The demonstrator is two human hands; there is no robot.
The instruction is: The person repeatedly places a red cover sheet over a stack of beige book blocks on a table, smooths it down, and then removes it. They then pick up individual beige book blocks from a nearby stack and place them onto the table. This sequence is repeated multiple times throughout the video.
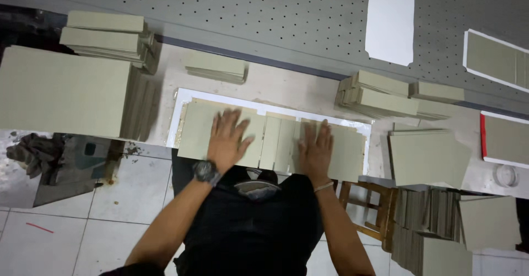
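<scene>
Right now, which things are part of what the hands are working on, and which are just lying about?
In hand:
left hand and right hand, both pressed flat on the grey boards
white sheet under those boards

Lying about:
big board stack
small stacks
loose white sheet
tape roll
wooden stool

I see a pale worktop (286,86) butting against a grey perforated board (286,11) beyond it. On the worktop: a white sheet (187,97) with grey card panels (275,138) laid flat on it, a large grey board stack (63,91) at my left, smaller card piles (107,36) behind that, a thin pile (216,66) near the middle, more piles (380,97) at right, and a loose grey sheet (427,157). A white sheet (390,19) lies on the perforated board. Tiled floor (66,226) below carries further board stacks (435,237) at lower right.
</scene>
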